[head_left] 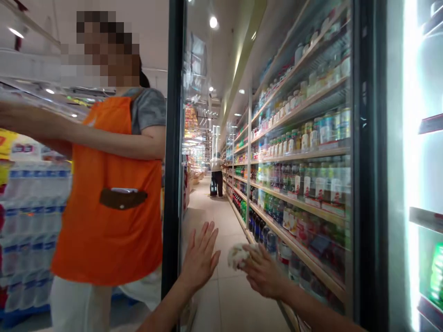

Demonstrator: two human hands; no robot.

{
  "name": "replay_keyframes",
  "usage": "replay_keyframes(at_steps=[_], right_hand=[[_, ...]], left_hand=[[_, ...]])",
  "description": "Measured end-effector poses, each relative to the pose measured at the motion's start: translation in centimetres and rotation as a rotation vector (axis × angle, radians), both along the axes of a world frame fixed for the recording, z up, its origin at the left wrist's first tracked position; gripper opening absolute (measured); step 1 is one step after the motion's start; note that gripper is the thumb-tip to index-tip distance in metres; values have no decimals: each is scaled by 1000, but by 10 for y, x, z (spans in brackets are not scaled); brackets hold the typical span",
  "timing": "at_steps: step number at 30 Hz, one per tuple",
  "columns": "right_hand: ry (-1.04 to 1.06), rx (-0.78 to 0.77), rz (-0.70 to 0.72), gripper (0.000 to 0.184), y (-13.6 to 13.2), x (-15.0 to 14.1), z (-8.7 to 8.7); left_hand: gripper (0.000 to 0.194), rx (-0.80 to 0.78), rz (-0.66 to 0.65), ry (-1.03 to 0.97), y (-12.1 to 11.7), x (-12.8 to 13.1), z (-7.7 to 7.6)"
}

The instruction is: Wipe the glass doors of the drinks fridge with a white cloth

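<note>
In front of a glass door pane with a dark frame [173, 138], my left hand [201, 253] is raised with its palm toward the glass. Its fingers are stretched out, and nothing is in it. Whether it touches the pane I cannot tell. To its right, my right hand [265, 274] is closed around a crumpled whitish cloth [238, 256], which bunches out beyond the fingers at or close to the glass.
A person in an orange vest [114, 207] is close on the left, one arm extended. Stacked bottle packs [31, 221] stand behind. Bottle shelves [304, 198] and a distant person [217, 170] show in the glass. A lit cooler [411, 184] is at right.
</note>
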State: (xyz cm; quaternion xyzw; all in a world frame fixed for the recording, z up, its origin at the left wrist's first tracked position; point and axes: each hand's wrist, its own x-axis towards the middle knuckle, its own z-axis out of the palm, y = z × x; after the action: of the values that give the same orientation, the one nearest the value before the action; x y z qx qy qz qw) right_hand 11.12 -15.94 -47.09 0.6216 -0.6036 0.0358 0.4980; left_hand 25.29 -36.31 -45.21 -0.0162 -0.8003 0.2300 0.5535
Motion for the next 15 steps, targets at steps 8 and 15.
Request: replay_keyframes(at_steps=[8,15], right_hand=[[-179,-476,-195,32,0,-4,21],[-50,-402,-237,31,40,-18,-13]], left_hand=[[54,-2,4,40,10,-18,-3],[46,42,-55,54,22,-28,-14]])
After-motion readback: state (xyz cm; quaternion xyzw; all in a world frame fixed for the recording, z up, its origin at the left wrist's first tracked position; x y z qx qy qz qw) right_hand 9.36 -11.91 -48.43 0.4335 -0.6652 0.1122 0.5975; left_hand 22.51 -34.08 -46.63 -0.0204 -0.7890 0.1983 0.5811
